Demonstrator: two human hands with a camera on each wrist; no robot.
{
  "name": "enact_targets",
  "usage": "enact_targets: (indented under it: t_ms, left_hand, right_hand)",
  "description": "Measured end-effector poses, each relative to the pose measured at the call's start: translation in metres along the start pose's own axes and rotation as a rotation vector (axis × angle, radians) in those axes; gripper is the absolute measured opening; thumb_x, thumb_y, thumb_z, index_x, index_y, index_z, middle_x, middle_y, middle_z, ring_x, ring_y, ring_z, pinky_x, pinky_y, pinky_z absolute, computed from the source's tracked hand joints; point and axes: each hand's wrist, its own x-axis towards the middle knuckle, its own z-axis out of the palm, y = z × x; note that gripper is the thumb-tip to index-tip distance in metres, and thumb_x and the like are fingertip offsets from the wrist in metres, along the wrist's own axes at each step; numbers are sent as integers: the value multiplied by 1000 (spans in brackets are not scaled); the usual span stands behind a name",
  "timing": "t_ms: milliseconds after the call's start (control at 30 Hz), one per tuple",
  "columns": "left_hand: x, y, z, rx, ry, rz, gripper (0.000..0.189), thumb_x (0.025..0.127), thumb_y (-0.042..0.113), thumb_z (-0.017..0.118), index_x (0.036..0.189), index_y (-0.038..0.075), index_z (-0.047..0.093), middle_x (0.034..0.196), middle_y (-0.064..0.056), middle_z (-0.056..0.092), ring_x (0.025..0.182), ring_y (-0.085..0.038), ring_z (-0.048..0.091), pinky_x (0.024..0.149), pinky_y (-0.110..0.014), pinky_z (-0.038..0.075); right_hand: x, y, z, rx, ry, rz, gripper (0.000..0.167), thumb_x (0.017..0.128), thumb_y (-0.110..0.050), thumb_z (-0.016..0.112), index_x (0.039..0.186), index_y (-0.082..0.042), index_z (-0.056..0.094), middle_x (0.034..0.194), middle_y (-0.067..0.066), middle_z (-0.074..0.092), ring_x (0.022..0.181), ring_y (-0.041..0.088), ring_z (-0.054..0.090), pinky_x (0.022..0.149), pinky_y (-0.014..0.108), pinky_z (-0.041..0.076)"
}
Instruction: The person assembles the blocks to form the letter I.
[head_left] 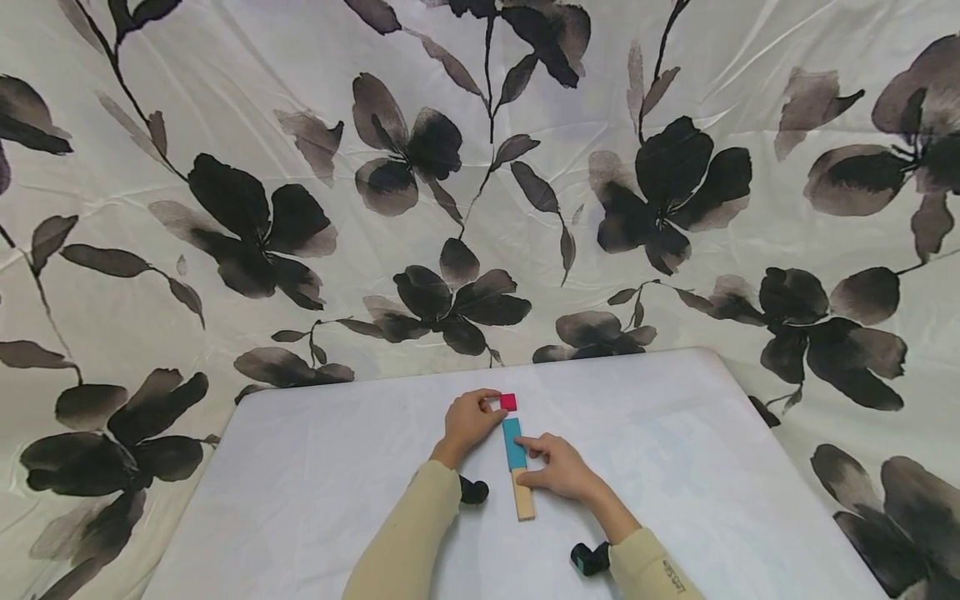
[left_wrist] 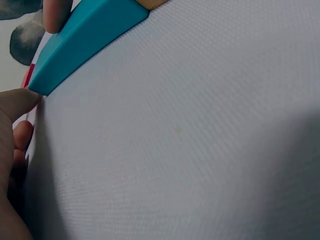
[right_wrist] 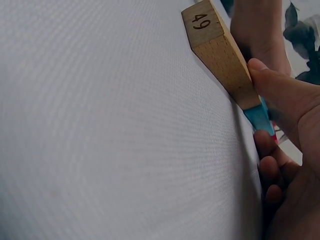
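Observation:
A small red block lies at the far end of a row on the white table. My left hand pinches it, index finger at its far edge and thumb at its near edge. A long blue block comes closer to me, then a plain wooden block, end to end with the blue one. The wooden block's near end bears the number 49 in the right wrist view. My right hand touches the row from the right, index fingertip on the blue block, thumb against the wooden block.
The white tabletop stretches out on both sides of the row. Behind it hangs a pale cloth printed with dark flowers. Black wrist devices sit by both sleeves.

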Motion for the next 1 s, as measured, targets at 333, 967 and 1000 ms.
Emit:
enact_targets:
  t_ms: [333,967,1000]
  left_hand:
    - [-1,1,0,-17,0,-1,38,84,34,76,117,16,70,61,5,53,56,-11,47,56,-28,36]
    - [-1,5,-1,-6,-8,-11,39,84,32,76,119,15,69,62,6,53,57,-11,47,58,-28,35]
    - [-1,5,-1,-5,-8,-10,41,84,32,76,121,15,69,62,6,53,58,-11,47,58,-27,35]
  right_hand:
    - [0,-1,1,-10,1,-1,61,81,-31,80,135,-12,59,92,-1,51,86,19,44,72,33,39]
    - [0,-2,-1,-23,12,22,62,81,-32,80,135,-13,59,91,-2,50,86,18,44,72,33,39]
    - [0,-1,-1,-24,13,19,62,81,-32,80,135,-13,59,91,-2,50,86,18,44,72,33,39]
